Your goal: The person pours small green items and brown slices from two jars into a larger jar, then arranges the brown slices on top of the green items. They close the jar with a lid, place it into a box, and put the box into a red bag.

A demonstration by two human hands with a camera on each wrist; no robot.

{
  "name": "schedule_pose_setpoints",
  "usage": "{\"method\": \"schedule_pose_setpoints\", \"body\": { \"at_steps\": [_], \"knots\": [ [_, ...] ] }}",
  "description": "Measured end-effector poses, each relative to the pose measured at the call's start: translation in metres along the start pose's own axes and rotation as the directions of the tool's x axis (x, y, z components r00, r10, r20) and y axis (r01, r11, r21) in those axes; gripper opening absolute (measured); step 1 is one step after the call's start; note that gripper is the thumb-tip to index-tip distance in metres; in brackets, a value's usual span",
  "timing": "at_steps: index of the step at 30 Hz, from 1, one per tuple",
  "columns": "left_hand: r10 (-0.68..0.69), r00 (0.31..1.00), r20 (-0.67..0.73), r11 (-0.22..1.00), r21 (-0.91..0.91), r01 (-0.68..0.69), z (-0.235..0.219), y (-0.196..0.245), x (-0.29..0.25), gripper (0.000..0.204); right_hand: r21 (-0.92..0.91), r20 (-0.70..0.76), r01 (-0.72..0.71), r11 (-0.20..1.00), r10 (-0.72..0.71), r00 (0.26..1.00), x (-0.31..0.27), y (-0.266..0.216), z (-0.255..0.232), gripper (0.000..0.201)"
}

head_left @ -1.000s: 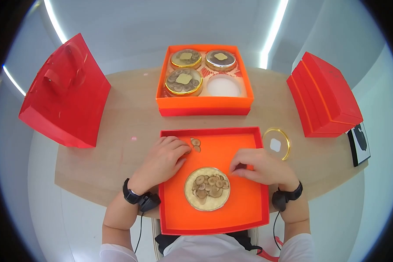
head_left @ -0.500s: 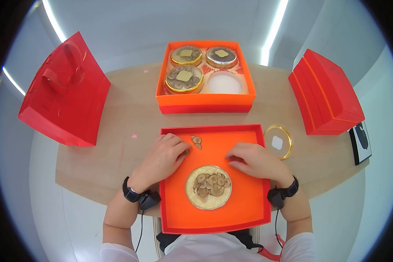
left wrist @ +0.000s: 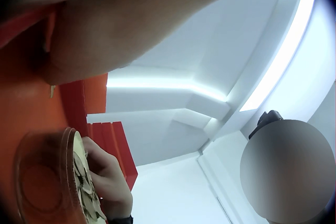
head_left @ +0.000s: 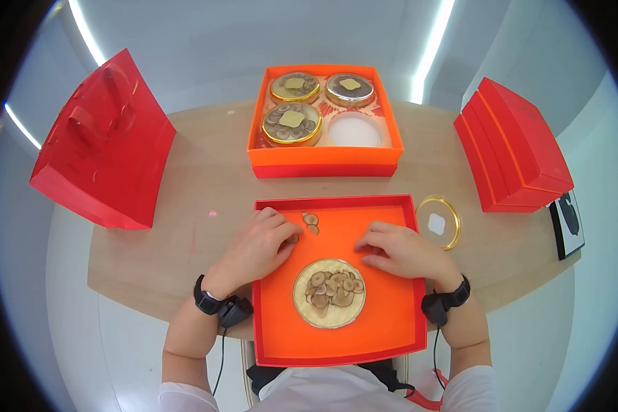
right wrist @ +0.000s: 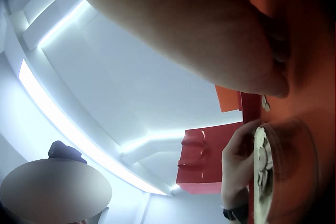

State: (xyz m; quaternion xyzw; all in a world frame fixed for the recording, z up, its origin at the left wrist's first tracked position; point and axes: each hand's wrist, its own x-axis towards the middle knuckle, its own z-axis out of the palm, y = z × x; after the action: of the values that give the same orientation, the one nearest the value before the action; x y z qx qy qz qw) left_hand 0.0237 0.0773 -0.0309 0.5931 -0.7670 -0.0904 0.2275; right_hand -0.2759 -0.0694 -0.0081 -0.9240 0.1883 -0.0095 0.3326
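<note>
On the orange inside of the red-rimmed tray (head_left: 395, 336) stands a clear round jar (left wrist: 44, 182), its cream-coloured padded top (head_left: 329, 317) spread with overlapping dried brown slices (head_left: 340, 288). My left hand (head_left: 257, 240) rests over the tray's left side with curled fingers, and the edge of one brown slice (head_left: 293, 239) shows at its fingertips. Several loose slices (head_left: 312, 222) lie near the tray's far edge, just right of that hand. My right hand (head_left: 405, 250) reaches over the right side, fingers loosely bent and close to the tray floor, with nothing visible between them.
A gold-rimmed clear lid (head_left: 438, 223) lies right of the tray. Behind it, an orange box (head_left: 323, 165) holds three lidded jars and a round white recess. A red paper bag (head_left: 110, 151) stands left, red boxes (head_left: 515, 151) right, beside a black-and-white package (head_left: 565, 223).
My right hand has drawn back from beside the jar's top to the tray floor further off, its fingers spreading. The left hand stays nearly in place.
</note>
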Motion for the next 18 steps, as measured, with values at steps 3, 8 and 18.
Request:
{"method": "schedule_pose_setpoints", "body": {
  "at_steps": [3,8,18],
  "knots": [
    [-0.036,0.999,-0.037,0.998,-0.053,0.034,-0.0041,0.0042,0.0034,0.022,-0.005,-0.004,0.019,1.000,-0.019,1.000,0.0007,0.0026,-0.0013,0.026],
    [-0.015,0.998,-0.058,0.999,-0.029,0.014,-0.0003,0.0043,0.0018,0.025,0.000,0.013,0.001,1.000,-0.001,1.000,-0.0001,0.0005,-0.0003,0.026],
    [-0.057,0.998,-0.017,0.997,-0.054,0.056,0.0002,-0.0006,0.0013,0.015,0.003,0.007,0.024,1.000,-0.024,1.000,-0.0003,0.0030,0.0013,0.026]
  ]
}}
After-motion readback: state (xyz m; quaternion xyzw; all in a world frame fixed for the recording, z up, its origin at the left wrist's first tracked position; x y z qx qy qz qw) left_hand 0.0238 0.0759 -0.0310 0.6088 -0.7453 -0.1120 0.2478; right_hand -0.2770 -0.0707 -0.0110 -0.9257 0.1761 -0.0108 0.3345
